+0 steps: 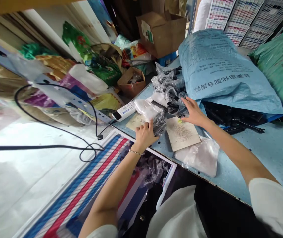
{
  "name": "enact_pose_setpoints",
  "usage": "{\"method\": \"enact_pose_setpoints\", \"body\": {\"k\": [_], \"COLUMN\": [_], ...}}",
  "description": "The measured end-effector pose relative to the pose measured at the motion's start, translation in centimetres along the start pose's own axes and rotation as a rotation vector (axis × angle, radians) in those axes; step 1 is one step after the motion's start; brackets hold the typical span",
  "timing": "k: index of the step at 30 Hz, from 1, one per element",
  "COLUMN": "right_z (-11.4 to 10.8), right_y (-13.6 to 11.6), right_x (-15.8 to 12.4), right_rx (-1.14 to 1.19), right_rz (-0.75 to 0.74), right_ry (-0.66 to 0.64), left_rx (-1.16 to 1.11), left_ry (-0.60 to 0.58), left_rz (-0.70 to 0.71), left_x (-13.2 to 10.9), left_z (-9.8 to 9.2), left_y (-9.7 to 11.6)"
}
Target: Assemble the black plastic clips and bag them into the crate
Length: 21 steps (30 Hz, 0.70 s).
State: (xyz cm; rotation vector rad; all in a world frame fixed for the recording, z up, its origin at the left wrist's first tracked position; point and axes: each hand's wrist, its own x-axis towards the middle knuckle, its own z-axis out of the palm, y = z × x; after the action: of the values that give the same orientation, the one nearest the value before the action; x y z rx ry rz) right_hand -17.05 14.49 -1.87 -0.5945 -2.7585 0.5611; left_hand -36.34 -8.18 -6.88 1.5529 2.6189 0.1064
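Observation:
My left hand (145,135) rests at clear plastic bags with dark pieces inside (159,122), near the front edge of the blue table; its fingers are apart. Further right, my right hand (192,110) is spread beside a pile of plastic-wrapped black parts (172,86), thumb and fingers apart. Between the hands lies a square tan board (183,134) with dark specks. A stack of clear bags (201,155) sits partly under that board. One bare black bar (159,105) lies by the white plastic bags (147,107).
A white device (124,112) with a cable lies at the table's left edge. Large blue (225,72) and green (280,66) sacks stand at the right, black parts (233,117) beneath. Below the front edge is a striped crate (69,198) holding plastic-wrapped items. Cardboard boxes (162,33) stand behind.

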Motion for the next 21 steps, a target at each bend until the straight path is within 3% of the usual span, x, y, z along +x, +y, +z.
{"method": "enact_pose_setpoints", "body": {"k": [4, 7, 9, 12, 15, 18, 21], "right_z": [0.8, 1.4, 1.3, 0.2, -2.0, -4.5, -5.8], "right_y": [-0.6, -1.6, -2.0, -1.6, -1.3, -2.9, -7.1], "right_x": [8.4, 10.9, 11.2, 10.9, 10.5, 9.1, 5.5], "right_rx": [-0.154, -0.239, -0.258, -0.182, -0.05, 0.014, 0.033], "right_rz": [0.013, 0.015, -0.003, 0.032, 0.085, 0.042, -0.095], "right_ry": [-0.257, -0.419, -0.41, -0.269, -0.126, -0.009, -0.029], "left_rx": [-0.156, -0.537, -0.939, -1.533, -1.954, -2.087, -2.061], "left_ry": [0.01, 0.028, 0.018, -0.059, -0.131, -0.215, -0.245], "left_rz": [-0.13, -0.242, -0.327, -0.464, -0.402, -0.271, -0.248], "left_x": [-1.1, -1.6, -2.0, -3.0, -3.8, -4.3, -5.6], "left_z": [0.0, 0.3, 0.7, 1.0, 0.2, -1.1, -0.9], "left_y": [-0.5, -2.1, -2.9, -2.8, -1.0, 1.5, 3.2]}}
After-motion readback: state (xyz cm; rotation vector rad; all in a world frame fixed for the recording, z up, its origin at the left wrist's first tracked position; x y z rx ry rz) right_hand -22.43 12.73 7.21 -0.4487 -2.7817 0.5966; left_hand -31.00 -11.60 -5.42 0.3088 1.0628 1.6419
